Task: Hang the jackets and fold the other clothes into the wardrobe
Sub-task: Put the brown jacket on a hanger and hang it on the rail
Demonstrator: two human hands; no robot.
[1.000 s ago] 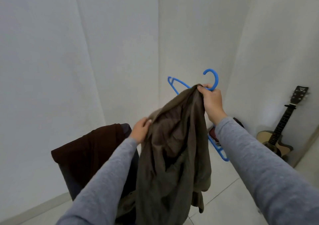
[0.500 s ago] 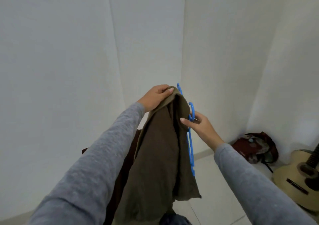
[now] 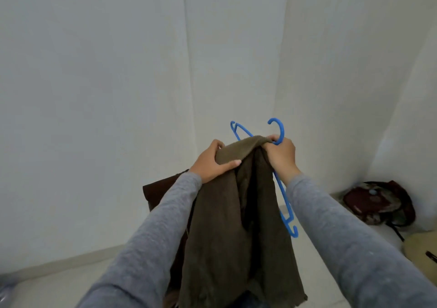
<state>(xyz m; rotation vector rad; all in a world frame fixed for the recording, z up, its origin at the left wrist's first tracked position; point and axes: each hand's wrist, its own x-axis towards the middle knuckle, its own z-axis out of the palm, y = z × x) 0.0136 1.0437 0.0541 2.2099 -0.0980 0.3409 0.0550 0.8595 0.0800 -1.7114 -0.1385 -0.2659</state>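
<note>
An olive-brown jacket (image 3: 234, 225) hangs in front of me, draped over a blue plastic hanger (image 3: 285, 203). My left hand (image 3: 212, 163) grips the jacket's upper left fold. My right hand (image 3: 282, 154) holds the hanger at the base of its hook together with the jacket's top edge. One hanger arm sticks out behind the cloth at upper left, the other slants down to the right. Behind the jacket a dark brown garment (image 3: 163, 189) lies over something I cannot make out.
White walls meet in a corner straight ahead. A dark red patterned backpack (image 3: 378, 203) sits on the floor at the right wall. Part of a guitar body (image 3: 421, 253) shows at the right edge. Pale floor tiles run below.
The hanger has turned so its hook points up again. My left hand slid down onto the jacket's left fold, and my right hand closed around the hook base and collar.
</note>
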